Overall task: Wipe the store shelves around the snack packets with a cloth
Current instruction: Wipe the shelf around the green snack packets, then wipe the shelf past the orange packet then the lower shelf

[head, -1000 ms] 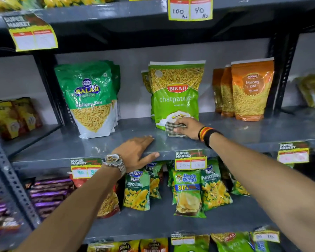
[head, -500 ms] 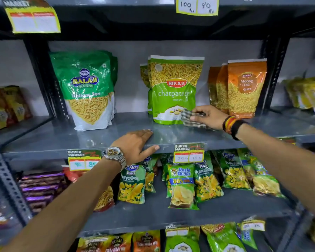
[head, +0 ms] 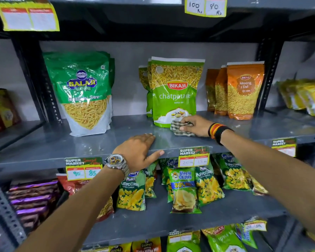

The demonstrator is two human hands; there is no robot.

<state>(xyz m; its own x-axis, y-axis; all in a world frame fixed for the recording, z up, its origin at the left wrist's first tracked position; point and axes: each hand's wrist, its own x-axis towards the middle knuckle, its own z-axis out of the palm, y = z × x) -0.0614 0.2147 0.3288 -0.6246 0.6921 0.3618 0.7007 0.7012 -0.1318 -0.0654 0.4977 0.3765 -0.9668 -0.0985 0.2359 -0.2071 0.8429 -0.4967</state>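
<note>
A checked cloth (head: 178, 128) lies pressed on the grey metal shelf (head: 62, 144), just in front of the green Bikaji chatpata sev packet (head: 175, 91). My right hand (head: 196, 125), with a striped wristband, grips that cloth at the packet's lower right corner. On the shelf's front edge rests my left hand (head: 138, 150), flat, fingers spread, a watch on its wrist. A green Balaji sev packet (head: 84, 91) stands to the left. Orange Bikaji moong dal packets (head: 244, 90) stand to the right.
Price tags (head: 194, 157) hang from the shelf's front lip. Below, small puffcorn and Uncle Chipps packets (head: 184, 190) hang over a lower shelf, with purple bars (head: 31, 197) at left. Dark uprights (head: 269, 75) bound the bay; yellow packets (head: 305, 97) fill the neighbouring bay at right.
My right hand slid the cloth right along the shelf past the chatpata packet, then back left to its front corner. The left hand stayed on the shelf edge.
</note>
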